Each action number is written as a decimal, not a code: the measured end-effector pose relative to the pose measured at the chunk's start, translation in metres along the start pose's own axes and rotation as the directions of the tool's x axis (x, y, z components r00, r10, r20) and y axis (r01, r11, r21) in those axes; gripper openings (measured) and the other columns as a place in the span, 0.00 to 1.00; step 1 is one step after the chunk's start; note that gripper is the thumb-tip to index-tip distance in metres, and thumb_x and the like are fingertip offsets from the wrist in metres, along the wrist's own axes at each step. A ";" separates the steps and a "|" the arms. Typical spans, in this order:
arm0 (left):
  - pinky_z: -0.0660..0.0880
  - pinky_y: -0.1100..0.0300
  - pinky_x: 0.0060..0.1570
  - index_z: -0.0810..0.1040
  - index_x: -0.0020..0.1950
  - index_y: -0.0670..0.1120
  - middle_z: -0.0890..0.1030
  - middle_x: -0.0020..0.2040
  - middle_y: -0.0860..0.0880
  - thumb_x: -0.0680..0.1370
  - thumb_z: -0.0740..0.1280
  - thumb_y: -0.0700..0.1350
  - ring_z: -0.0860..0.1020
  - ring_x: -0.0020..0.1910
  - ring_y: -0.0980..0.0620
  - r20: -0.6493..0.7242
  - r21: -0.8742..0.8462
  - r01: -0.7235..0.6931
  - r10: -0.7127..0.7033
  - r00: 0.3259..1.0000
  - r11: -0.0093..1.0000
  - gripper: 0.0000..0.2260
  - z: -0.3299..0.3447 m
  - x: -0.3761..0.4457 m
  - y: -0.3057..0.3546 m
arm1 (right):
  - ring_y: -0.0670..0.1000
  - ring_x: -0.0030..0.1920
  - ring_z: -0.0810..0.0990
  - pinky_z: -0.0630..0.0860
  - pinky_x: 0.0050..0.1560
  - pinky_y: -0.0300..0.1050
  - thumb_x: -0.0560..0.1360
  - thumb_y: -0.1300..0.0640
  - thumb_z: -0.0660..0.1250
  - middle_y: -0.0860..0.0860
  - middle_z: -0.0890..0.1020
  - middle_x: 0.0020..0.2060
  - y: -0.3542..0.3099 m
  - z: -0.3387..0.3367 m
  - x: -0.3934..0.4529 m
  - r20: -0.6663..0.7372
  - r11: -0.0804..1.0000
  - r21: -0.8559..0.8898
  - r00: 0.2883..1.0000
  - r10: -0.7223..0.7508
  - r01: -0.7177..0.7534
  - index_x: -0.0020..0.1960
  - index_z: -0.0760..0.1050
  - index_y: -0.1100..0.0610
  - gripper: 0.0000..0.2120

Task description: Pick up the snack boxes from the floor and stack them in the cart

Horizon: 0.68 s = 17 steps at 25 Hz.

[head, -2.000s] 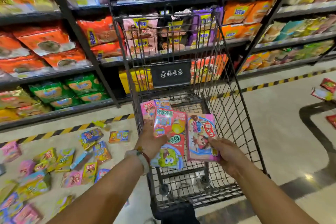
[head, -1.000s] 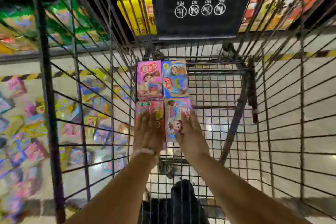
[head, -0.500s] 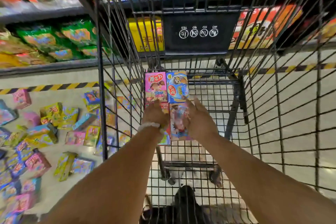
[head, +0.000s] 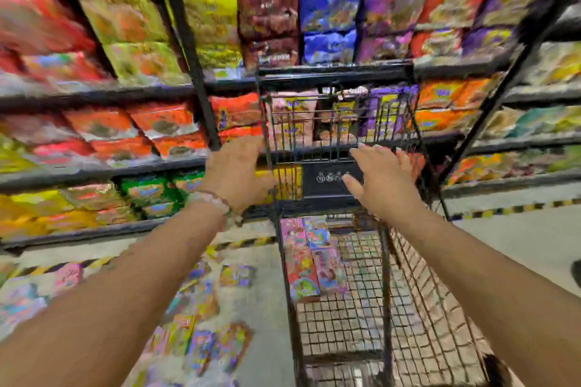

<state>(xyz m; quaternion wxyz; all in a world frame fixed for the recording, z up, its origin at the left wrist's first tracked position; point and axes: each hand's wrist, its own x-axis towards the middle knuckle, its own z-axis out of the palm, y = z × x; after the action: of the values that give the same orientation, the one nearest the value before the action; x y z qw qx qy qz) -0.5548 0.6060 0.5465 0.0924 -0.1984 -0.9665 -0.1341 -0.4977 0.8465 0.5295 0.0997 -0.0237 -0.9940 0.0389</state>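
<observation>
Presently both of my hands are empty and raised above the cart. My left hand hangs at the cart's left rim with its fingers loosely spread, gripping nothing. My right hand is flat and spread in front of the black placard on the cart's far end; whether it touches the wire I cannot tell, the view being blurred.

Four snack boxes lie flat on the basket floor in the far left corner, in two side-by-side pairs with edges touching. I judge they are packed against the left wall so that later boxes can fill outward in even rows and the pile rests on a level base.

Many more boxes on the floor lie scattered to the left of the cart, between it and the striped floor tape below the shelves of bagged snacks. The cart stands close beside them, which keeps each carry short.

Assessment: the task is at an early stage; most stock is not yet collected. With my hands free, the next reach should go down and left.
</observation>
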 end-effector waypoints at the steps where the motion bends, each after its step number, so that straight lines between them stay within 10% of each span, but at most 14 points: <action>1: 0.64 0.49 0.66 0.62 0.73 0.45 0.66 0.71 0.43 0.74 0.66 0.53 0.65 0.69 0.43 0.003 0.045 0.003 -0.003 1.000 0.999 0.31 -0.016 -0.016 -0.011 | 0.52 0.73 0.59 0.47 0.72 0.56 0.78 0.44 0.58 0.50 0.64 0.73 -0.011 -0.013 -0.012 -0.028 1.000 -0.002 0.999 -0.016 0.016 0.73 0.62 0.52 0.26; 17: 0.60 0.42 0.67 0.61 0.74 0.47 0.64 0.73 0.43 0.72 0.53 0.65 0.61 0.72 0.42 -0.122 0.182 0.331 -0.312 0.942 0.926 0.35 -0.102 -0.331 -0.042 | 0.54 0.76 0.45 0.41 0.74 0.53 0.79 0.38 0.46 0.52 0.49 0.77 -0.106 -0.076 -0.217 0.067 0.934 -0.147 0.945 -0.320 0.327 0.77 0.44 0.52 0.32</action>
<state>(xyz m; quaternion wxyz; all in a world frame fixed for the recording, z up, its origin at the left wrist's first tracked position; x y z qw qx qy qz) -0.2603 0.4199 0.5570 0.1325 -0.0205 -0.9892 -0.0583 -0.2747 0.7342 0.5699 0.0817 0.1333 -0.9861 -0.0555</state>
